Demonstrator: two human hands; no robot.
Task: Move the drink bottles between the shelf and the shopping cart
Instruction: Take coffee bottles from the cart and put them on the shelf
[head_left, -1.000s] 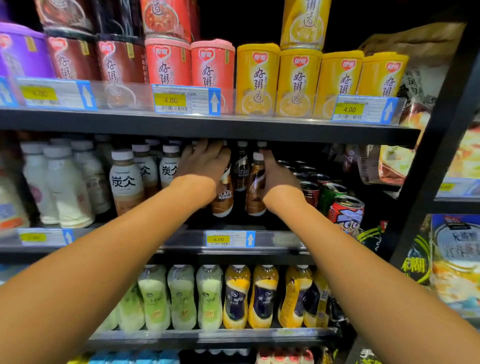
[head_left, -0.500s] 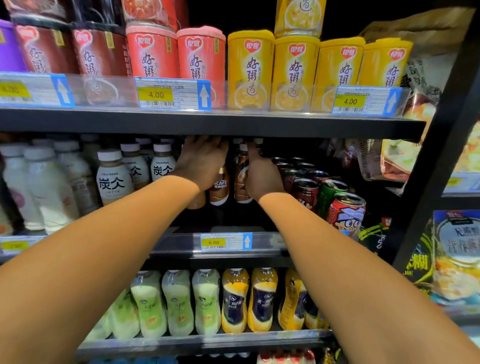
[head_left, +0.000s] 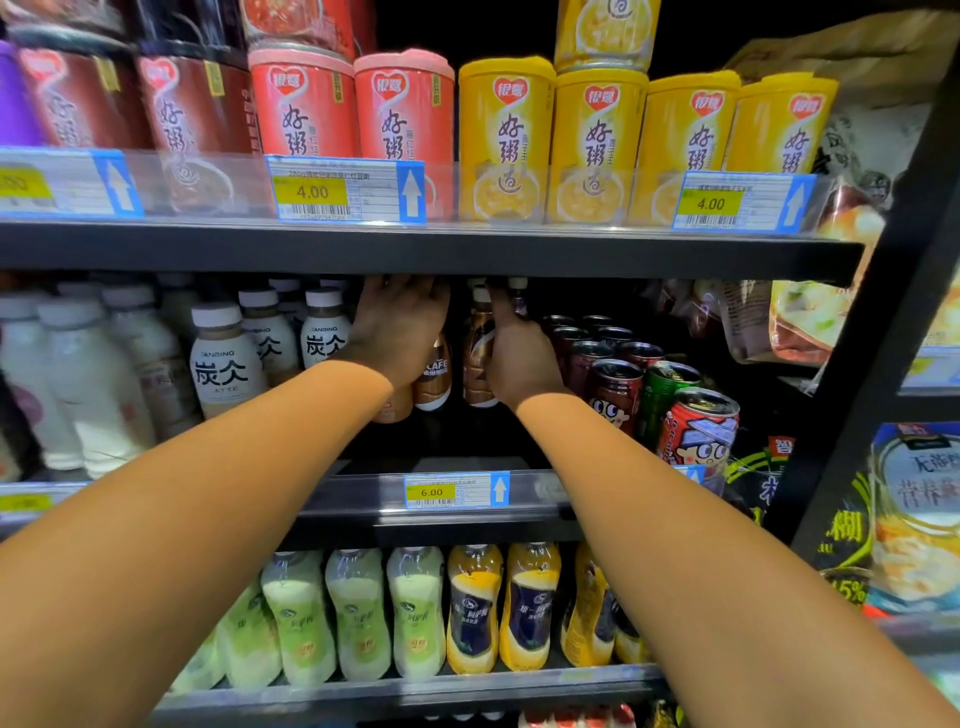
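Mid-frame, the left hand (head_left: 397, 325) and right hand (head_left: 514, 358) each gripped a coffee bottle (head_left: 480, 353). Latte bottles (head_left: 223, 364) crowded the left; cans (head_left: 615, 389) the right.

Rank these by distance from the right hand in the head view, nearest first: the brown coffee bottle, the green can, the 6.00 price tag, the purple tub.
1. Brown coffee bottle, in the right hand.
2. Green can, to its right, same shelf.
3. 6.00 price tag, on the rail below.
4. Purple tub, top shelf, far left.
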